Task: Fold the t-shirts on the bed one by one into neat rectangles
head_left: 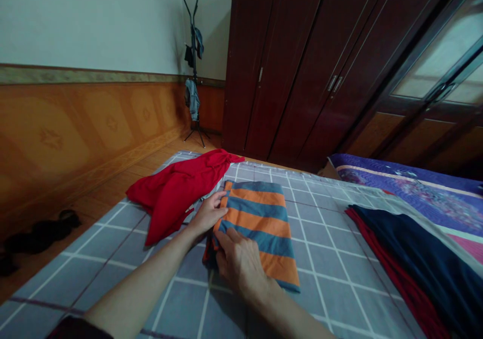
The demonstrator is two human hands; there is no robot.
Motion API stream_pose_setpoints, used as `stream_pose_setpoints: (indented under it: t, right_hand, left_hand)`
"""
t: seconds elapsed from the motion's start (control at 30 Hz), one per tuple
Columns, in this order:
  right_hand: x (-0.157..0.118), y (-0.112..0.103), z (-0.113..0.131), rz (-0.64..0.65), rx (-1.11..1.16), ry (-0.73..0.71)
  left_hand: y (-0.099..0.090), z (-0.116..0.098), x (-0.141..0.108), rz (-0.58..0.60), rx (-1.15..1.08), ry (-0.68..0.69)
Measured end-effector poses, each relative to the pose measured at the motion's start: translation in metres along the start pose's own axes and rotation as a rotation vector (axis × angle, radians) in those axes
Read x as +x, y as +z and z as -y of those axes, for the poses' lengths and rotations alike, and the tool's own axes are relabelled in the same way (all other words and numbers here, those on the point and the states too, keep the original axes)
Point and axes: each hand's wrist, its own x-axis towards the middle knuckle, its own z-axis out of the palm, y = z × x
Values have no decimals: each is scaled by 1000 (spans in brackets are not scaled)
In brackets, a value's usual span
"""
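Note:
A garment with orange and blue-grey stripes (260,210) lies folded into a rough rectangle on the bed. My left hand (208,212) is at its left edge, thumb and fingers closed on the cloth. Nearer to me, my right hand (241,258) has its fingers curled around the lower part of that same edge. Some dark and red fabric shows under the garment beside my right hand. A crumpled red garment (179,185) lies just beyond my left hand.
The bed has a grey checked sheet (320,258). Dark blue and red folded clothes (407,248) lie at the right, near a purple floral cover (411,180). A coat stand (194,72) and a dark wooden wardrobe (287,77) stand behind. Dark items (39,233) lie on the floor at left.

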Motion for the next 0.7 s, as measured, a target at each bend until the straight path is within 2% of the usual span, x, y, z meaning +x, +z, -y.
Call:
stream_pose_setpoints:
  t: [0.13,0.27,0.4,0.5,0.6,0.7]
  right_hand:
    - [-9,4,5,10,-62,-92]
    - [-33,0,0,-32,-111,-157]
    - [-68,-14,-31,-33,-187,-137]
    - [-94,-25,-62,-59,-223,-38]
    - [-112,-27,-84,-129,-235,3]
    - [-118,-25,-94,-146,-207,23]
  left_hand:
    - [2,1,3,-53,234,51]
    - [0,-1,1,-142,396,68]
    - [1,-5,-8,-256,712,158]
    - [3,-11,-14,-234,998,176]
    - [4,-15,-16,-199,1108,131]
    - [5,-16,-16,-167,1164,77]
